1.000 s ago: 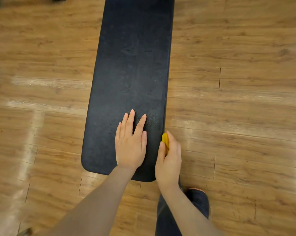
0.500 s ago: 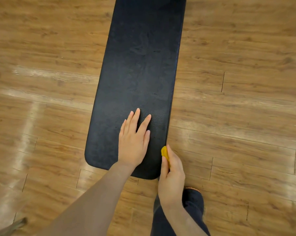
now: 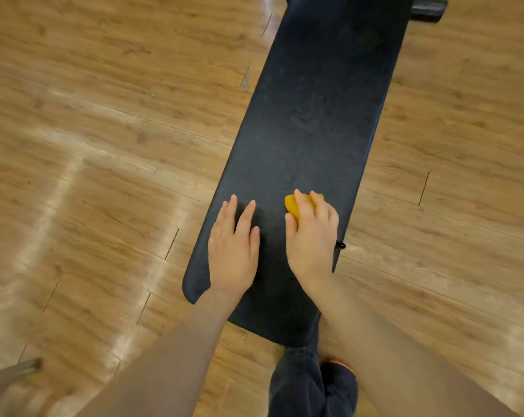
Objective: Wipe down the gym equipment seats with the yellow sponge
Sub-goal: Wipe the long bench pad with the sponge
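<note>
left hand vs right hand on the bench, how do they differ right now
The left hand lies flat with fingers straight and holds nothing; the right hand curls its fingers over the yellow sponge. The left hand sits toward the black bench pad's left side, the right hand near its right edge. Both rest on the pad's near end.

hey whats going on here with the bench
A person is wiping a black padded bench seat. Their right hand grips a yellow sponge pressed on the pad near its close end, while the left hand rests flat beside it. The bench stands on a wooden floor.
</note>
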Demonstrator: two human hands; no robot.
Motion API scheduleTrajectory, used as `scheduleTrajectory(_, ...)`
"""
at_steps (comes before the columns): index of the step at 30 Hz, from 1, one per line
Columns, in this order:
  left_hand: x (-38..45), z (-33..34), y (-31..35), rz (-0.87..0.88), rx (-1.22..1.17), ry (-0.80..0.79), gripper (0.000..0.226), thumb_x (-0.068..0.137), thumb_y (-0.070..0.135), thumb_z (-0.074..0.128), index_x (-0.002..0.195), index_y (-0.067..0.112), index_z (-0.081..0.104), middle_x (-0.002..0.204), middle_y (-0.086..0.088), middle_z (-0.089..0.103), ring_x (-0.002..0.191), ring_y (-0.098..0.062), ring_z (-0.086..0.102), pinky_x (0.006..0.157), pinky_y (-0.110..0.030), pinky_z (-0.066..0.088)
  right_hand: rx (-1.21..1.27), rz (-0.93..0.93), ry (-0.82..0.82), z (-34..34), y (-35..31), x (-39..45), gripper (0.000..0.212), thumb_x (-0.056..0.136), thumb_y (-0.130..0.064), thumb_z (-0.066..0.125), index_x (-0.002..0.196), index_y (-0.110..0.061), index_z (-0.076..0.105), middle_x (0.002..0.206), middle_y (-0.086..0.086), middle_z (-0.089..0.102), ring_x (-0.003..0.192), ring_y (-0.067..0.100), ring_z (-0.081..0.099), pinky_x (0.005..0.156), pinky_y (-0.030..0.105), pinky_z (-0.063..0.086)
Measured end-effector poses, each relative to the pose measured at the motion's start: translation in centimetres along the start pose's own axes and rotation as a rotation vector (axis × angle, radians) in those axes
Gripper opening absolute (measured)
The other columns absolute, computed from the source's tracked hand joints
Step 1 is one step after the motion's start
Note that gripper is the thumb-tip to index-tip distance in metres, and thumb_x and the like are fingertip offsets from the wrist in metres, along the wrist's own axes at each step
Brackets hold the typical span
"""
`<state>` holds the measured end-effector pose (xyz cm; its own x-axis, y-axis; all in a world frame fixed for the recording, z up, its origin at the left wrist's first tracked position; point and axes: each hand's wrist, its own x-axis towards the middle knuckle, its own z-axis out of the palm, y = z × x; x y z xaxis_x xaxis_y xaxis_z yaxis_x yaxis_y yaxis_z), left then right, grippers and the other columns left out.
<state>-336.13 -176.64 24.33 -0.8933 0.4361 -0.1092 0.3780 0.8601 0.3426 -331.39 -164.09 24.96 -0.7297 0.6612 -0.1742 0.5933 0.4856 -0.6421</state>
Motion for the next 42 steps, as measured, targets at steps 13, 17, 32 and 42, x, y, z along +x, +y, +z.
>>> scheduleTrajectory(13,1.0,-0.1,4.8,-0.016,-0.210,-0.056,0.049,0.100,0.039,0.035,0.148,0.026,0.035,0.156,-0.005,0.029,0.144,-0.022,0.024,0.111,-0.040,0.033,0.057,0.072,-0.022,-4.3,4.4,-1.8,0.051,0.098,-0.016,0.048,0.147,-0.011,0.034,0.151,0.008,0.034,0.139,0.020,0.032,0.112,0.028,0.025)
scheduleTrajectory(17,0.9,1.1,7.7,0.052,-0.263,-0.116,0.055,0.096,0.044,0.037,0.147,0.024,0.035,0.155,-0.008,0.029,0.143,-0.027,0.025,0.111,-0.043,0.036,0.057,0.102,-0.031,-6.0,6.2,-2.0,0.055,0.095,-0.004,0.048,0.147,-0.008,0.032,0.146,0.011,0.038,0.135,0.023,0.037,0.113,0.032,0.030)
scheduleTrajectory(32,3.7,0.5,7.5,0.019,-0.280,-0.130,0.043,0.088,0.009,0.068,0.129,0.013,0.060,0.142,-0.011,0.046,0.132,-0.030,0.039,0.104,-0.046,0.043,-0.230,0.006,-0.219,-9.1,5.8,0.5,0.064,0.089,0.000,0.046,0.149,-0.012,0.028,0.152,0.012,0.030,0.133,0.029,0.039,0.105,0.042,0.040)
scheduleTrajectory(42,14.1,-7.5,7.2,-0.032,-0.330,-0.039,0.046,0.089,0.015,0.067,0.134,0.015,0.056,0.142,-0.009,0.045,0.130,-0.027,0.042,0.108,-0.037,0.037,-0.336,0.012,-0.238,-10.3,-3.5,10.0,0.070,0.094,-0.013,0.047,0.154,-0.022,0.011,0.161,0.007,0.006,0.143,0.028,0.022,0.110,0.039,0.033)
